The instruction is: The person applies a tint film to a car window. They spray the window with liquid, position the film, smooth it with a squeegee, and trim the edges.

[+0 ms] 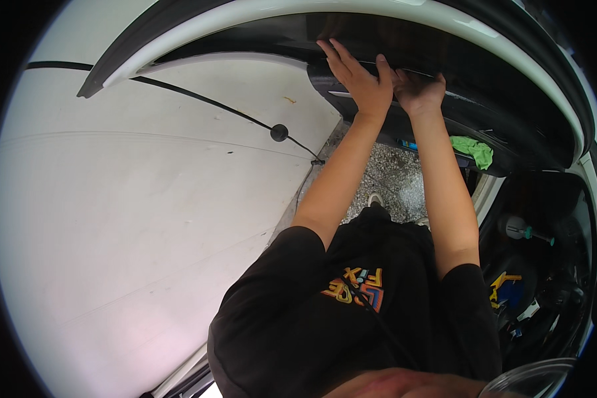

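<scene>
The person stands on a speckled grey floor (391,179), and the toe of one light shoe (375,199) shows on it far below. On the person's left a big white car body (146,219) fills most of the view, smooth and a bit shiny, with faint lines and small marks on it. A thin black cord (205,101) runs across the white body toward its right edge, and a round black knob (279,132) sits on the cord near that edge. At the top a white curved panel with a black rubber edge (123,63) bends over everything. Under that curve sits a dark panel (471,86), black and glossy, with a pale line along its lower edge. It is at the top middle, just above the floor gap, and both arms reach up to it. The left hand (358,76) lies flat on the dark panel with the fingers (335,56) straight and a little spread, and the thumb sticks up beside them. The right hand (419,89) is just beside it, touching it, with the fingers curled over the panel's edge so the tips are hidden; I cannot tell if they pinch anything. A bright green cloth (474,151) lies crumpled on the lower lip of the dark panel, to the right of the arms. Farther right, a dark space holds a white tool with a green tip (521,229) and some yellow and blue bits too small to make out. The person wears a black shirt (312,312) with a colourful picture on it.
</scene>
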Motion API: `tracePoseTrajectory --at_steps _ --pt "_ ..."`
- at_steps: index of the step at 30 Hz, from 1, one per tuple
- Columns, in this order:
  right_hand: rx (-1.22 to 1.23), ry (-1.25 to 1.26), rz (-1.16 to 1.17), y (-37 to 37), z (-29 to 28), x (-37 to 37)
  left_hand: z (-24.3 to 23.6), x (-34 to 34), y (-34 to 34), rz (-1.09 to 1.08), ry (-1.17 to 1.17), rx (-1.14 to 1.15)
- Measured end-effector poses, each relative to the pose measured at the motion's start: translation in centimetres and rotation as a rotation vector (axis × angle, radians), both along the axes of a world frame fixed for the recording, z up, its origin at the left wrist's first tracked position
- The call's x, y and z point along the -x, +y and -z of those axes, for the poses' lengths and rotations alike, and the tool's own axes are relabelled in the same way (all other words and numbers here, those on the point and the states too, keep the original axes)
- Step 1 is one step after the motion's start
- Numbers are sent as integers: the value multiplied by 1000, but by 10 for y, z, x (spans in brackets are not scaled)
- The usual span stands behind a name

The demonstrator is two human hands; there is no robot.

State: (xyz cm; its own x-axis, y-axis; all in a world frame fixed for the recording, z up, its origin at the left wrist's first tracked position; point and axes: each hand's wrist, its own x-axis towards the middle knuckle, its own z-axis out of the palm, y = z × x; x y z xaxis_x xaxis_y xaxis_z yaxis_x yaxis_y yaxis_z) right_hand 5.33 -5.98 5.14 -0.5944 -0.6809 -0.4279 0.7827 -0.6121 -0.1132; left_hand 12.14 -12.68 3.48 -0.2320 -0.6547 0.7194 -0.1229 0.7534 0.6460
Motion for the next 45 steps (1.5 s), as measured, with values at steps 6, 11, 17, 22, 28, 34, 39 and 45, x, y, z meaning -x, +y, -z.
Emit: tracePoseTrajectory --at_steps 6,11,17,22,28,34,39,45 --pt "-1 38 -14 -4 0 -3 19 -18 -10 49 -62 0" --pt "3 15 54 -10 14 3 25 -10 -8 454 547 -844" --pt "69 58 43 -7 16 -1 19 -1 -15 722 735 -1194" --pt "73 -13 101 -28 10 -15 12 0 -23 697 700 -1208" --pt "-205 188 455 37 35 -2 17 -20 1 352 409 -849" --pt "-327 261 719 71 43 65 14 16 24 216 -411 749" --pt "-440 234 772 72 48 69 21 27 23 300 -725 890" --pt "-456 241 817 100 52 98 21 32 32 366 -823 900"
